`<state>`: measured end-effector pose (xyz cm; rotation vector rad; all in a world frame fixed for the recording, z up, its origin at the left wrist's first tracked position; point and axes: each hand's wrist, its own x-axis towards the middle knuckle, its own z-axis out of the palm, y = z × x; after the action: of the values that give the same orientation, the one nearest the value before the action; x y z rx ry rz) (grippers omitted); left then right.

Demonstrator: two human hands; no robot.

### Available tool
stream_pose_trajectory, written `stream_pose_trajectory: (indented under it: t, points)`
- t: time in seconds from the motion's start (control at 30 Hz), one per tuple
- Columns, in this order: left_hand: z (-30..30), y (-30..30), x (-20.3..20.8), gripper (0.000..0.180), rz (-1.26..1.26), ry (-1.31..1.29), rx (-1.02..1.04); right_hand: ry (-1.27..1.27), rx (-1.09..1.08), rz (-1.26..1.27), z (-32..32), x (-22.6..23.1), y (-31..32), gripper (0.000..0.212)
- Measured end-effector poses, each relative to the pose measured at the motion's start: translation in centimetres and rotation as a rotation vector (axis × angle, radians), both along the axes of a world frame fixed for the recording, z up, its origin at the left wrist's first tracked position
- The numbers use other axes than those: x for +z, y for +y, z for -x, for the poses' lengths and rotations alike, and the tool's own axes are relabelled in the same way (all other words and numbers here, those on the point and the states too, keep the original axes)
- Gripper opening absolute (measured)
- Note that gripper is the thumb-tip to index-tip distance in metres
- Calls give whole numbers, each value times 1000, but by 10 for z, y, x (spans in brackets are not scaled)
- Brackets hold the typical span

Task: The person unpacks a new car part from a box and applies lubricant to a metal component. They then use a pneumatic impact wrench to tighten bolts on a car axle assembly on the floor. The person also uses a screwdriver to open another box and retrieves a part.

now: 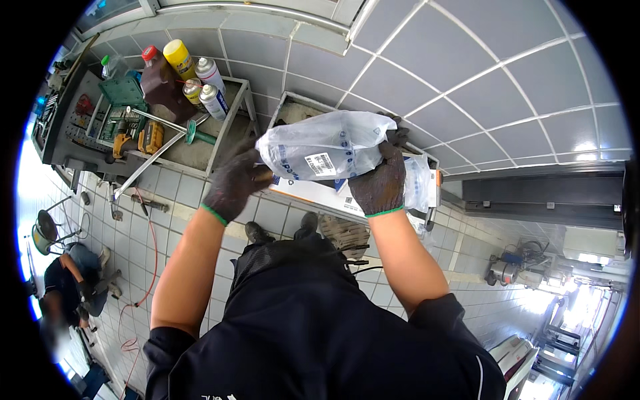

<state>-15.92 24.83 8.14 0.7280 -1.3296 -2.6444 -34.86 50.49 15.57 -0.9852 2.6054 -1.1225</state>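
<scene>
A clear plastic bag (327,148) with blue print and a white label is held out in front of me, its contents blurred by the film. My right hand (379,181), in a dark work glove with a green cuff, is closed on the bag's right end. Beside the bag's left end is my left hand (233,183), gloved alike and slightly smeared, with thumb and fingers apart. Beneath the bag lies a white and orange flat box (320,197) on a cart (283,103). Another clear plastic package (417,181) rests right of my right hand.
Left is a metal cart (230,127) with spray cans (213,101), a brown jug (162,87), a yellow cordless drill (121,143) and a green case (123,93). A tiled wall (467,80) rises behind. A red hose (155,267) crosses the floor; another person (73,280) is far left.
</scene>
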Motion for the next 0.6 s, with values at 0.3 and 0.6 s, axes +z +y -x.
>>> stream_pose_trajectory:
  t: [0.3, 0.6]
  points:
    - [10, 4, 31, 37, 104, 44, -40, 164, 18, -34, -20, -73, 39, 51]
    - [43, 17, 97, 23, 1026, 88, -4, -142, 33, -85, -6, -101, 61, 33]
